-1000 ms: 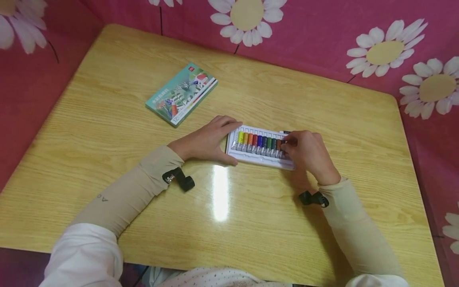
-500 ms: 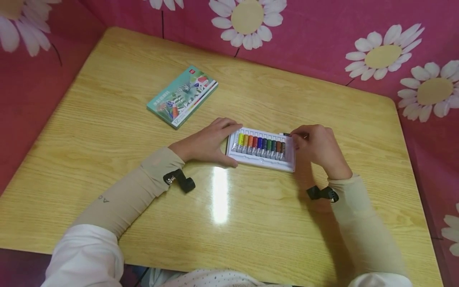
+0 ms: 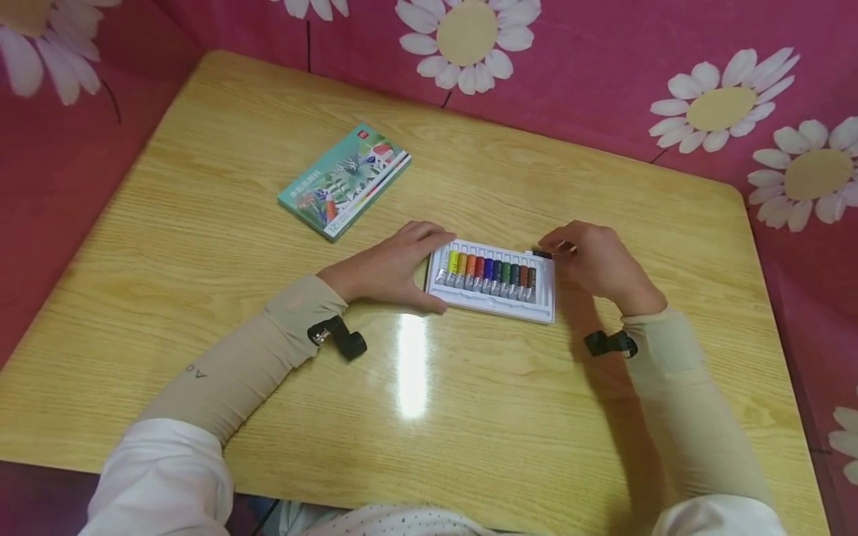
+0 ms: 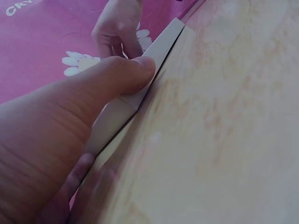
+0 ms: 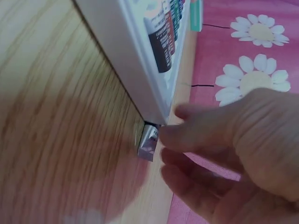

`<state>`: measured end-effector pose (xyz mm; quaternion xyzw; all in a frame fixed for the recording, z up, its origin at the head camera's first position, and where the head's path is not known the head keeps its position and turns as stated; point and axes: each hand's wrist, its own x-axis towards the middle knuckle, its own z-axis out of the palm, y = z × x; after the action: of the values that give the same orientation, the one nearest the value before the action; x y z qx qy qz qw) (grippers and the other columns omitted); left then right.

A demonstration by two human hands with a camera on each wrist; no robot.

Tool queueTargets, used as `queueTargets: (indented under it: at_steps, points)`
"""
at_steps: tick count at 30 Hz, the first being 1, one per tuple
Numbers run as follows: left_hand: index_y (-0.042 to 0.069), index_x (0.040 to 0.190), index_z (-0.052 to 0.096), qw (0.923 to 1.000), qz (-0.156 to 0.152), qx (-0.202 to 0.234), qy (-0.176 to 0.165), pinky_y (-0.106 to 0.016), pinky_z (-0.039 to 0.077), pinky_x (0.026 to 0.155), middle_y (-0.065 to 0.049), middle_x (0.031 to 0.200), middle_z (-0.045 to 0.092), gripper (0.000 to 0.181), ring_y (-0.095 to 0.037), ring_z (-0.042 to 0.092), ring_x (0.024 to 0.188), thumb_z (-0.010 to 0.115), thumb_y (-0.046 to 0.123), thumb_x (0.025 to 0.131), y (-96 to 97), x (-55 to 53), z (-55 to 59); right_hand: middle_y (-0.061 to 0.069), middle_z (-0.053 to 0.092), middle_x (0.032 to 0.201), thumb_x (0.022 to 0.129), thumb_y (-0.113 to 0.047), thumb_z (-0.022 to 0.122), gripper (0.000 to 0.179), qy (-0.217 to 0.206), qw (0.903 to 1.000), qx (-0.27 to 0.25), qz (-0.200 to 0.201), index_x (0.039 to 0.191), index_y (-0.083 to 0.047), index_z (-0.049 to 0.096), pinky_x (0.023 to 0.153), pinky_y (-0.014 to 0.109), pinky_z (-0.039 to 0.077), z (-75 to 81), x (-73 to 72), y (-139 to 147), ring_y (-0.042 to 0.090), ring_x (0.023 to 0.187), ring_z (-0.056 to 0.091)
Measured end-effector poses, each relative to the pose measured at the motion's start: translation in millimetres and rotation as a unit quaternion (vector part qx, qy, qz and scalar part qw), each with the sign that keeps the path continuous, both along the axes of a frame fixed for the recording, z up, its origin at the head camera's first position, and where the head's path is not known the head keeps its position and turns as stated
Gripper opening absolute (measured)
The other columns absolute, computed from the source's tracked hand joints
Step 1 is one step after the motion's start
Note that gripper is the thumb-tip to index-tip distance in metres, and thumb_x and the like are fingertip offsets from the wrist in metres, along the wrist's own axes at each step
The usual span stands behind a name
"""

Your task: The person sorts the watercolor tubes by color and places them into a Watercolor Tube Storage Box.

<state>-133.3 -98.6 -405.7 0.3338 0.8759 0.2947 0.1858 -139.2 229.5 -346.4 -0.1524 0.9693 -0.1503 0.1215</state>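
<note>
A white plastic tray of colourful paint tubes lies flat on the table. My left hand grips its left end, thumb along the near edge and fingers at the far edge. In the left wrist view that thumb presses the tray's white side wall. Behind the tray's far right corner lies a loose paint tube with a black band, its silver crimped end visible in the right wrist view. My right hand is beside this tube, fingers loosely bent; no clear pinch shows.
A green illustrated paint box lies farther back on the left. The wooden table reaches back to a pink wall with painted daisies. A bright light reflection shows on the tabletop near the tray.
My right hand has left the rightmost tubes in the tray and moved right and away, to the loose tube at the far corner. The left hand still holds the tray in place.
</note>
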Motion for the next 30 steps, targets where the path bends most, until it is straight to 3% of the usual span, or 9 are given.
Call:
queueTargets:
  at_steps: [5,10,20,26,30]
  points:
    - [0.018,0.166,0.025,1.0,0.0,0.0,-0.002,-0.045,0.029,0.13,-0.006,0.168,0.029,0.116,-0.023,0.027,0.156,0.082,0.064,0.076,0.2,-0.1,0.6,0.018,0.07,0.123,0.091,0.011,0.055,0.047,-0.016,0.9973,0.037,0.061,0.129,-0.011,0.073,0.098,0.055,0.057,-4.3,-4.3,1,0.033,0.108,0.066]
    - [0.018,0.166,0.025,1.0,0.0,-0.001,0.001,-0.044,0.029,0.13,-0.005,0.168,0.029,0.117,-0.023,0.027,0.156,0.082,0.065,0.075,-0.1,-0.2,0.7,0.018,0.068,0.124,0.091,0.011,0.054,0.052,-0.024,0.9956,0.043,0.08,0.132,-0.017,0.073,0.096,0.054,0.058,-5.1,-7.3,3,0.031,0.107,0.064]
    - [0.017,0.165,0.025,1.0,0.001,0.002,-0.001,-0.045,0.029,0.13,-0.006,0.167,0.03,0.117,-0.023,0.027,0.156,0.082,0.065,0.075,1.0,1.1,1.2,0.018,0.065,0.11,0.091,0.007,0.06,0.057,-0.021,0.9931,0.061,0.098,0.142,-0.019,0.064,0.077,0.041,0.054,-5.7,-8.0,8,0.026,0.088,0.058]
    - [0.017,0.166,0.025,1.0,-0.002,0.001,0.002,-0.044,0.029,0.13,-0.006,0.167,0.03,0.118,-0.023,0.027,0.156,0.082,0.066,0.075,1.1,0.7,0.9,0.018,0.064,0.11,0.09,0.001,0.066,0.053,0.003,0.994,0.069,0.085,0.14,-0.018,0.064,0.078,0.045,0.056,-0.5,-3.1,8,0.028,0.088,0.058]
    - [0.017,0.166,0.025,1.0,0.001,0.002,0.003,-0.044,0.03,0.129,-0.006,0.167,0.03,0.118,-0.023,0.028,0.155,0.082,0.066,0.075,0.5,0.6,0.9,0.017,0.064,0.11,0.091,-0.002,0.071,0.053,0.027,0.9966,0.044,0.064,0.141,-0.013,0.061,0.078,0.045,0.056,4.7,2.2,8,0.029,0.09,0.061]
